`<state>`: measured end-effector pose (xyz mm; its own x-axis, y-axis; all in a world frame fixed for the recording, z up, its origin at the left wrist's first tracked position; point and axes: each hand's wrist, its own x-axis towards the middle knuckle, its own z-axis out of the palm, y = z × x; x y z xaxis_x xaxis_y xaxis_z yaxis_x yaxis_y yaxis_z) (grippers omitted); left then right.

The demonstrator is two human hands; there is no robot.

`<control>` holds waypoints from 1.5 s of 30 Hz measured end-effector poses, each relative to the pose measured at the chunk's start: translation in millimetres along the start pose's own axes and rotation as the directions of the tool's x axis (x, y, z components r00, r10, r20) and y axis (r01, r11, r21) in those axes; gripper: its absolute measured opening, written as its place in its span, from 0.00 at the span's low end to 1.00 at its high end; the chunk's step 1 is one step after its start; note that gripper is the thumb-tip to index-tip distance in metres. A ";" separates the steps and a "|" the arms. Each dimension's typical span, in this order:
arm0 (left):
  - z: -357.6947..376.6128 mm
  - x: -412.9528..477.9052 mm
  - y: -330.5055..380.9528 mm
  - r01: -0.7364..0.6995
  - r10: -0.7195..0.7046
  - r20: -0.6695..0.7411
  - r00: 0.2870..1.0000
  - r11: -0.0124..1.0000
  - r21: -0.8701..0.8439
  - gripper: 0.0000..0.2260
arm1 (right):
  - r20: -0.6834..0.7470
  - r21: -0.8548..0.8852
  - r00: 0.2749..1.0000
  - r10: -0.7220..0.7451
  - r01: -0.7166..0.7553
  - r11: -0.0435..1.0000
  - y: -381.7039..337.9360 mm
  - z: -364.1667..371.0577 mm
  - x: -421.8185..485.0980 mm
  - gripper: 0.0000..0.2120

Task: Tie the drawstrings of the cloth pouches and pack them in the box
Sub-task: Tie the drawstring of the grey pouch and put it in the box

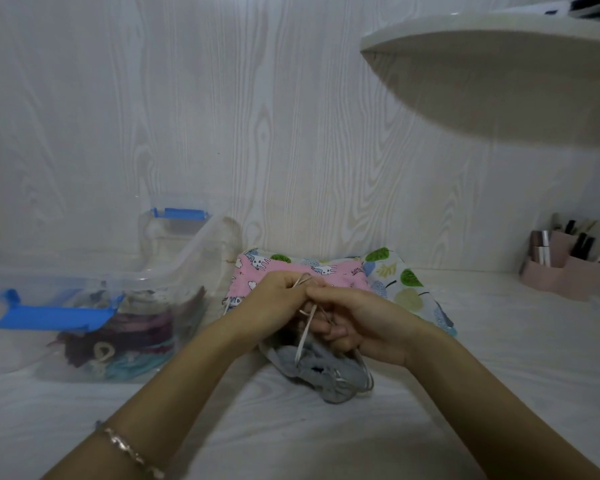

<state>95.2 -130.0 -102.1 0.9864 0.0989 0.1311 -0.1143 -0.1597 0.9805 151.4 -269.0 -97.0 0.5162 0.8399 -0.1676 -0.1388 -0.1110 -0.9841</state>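
Observation:
A grey cloth pouch point(329, 375) lies bunched on the table just below my hands. Its pale drawstring point(303, 336) runs up from the gathered mouth into my fingers. My left hand point(274, 303) pinches a loop of the string near its fingertips. My right hand point(357, 323) touches the left, its curled fingers holding the other strand. Behind them a pink pouch with white animals point(333, 275) lies flat on a leaf-print pouch point(406, 282). The clear plastic box point(174, 268) with blue latches stands at the left, with several dark and teal pouches inside.
A pink desk organiser point(568, 268) with pens and tubes stands at the far right against the wall. A white shelf point(499, 81) juts out overhead at the upper right. The pale wood-grain table point(291, 438) extends toward me between my forearms.

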 end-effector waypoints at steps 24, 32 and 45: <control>-13.8 7.3 4.7 -0.021 -0.045 -0.254 0.966 0.968 -0.251 0.10 | -0.341 0.021 0.924 -0.174 0.192 0.981 1.5 -14.3 4.9 0.12; -8.8 -3.4 -2.4 0.000 -0.009 0.036 0.999 0.970 0.244 0.22 | -0.396 -0.016 0.902 -0.171 0.180 0.984 -0.6 -15.0 5.8 0.11; -6.1 -5.8 2.9 0.011 -0.023 0.033 0.999 0.951 0.308 0.20 | -0.160 -0.870 0.685 -0.710 0.241 0.429 15.1 -13.4 11.1 0.18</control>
<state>88.5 -125.0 -99.1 0.9921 0.0697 0.1039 -0.0613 -0.4535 0.8891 166.4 -268.5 -114.6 0.5878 0.5692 0.5748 0.8006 -0.3074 -0.5143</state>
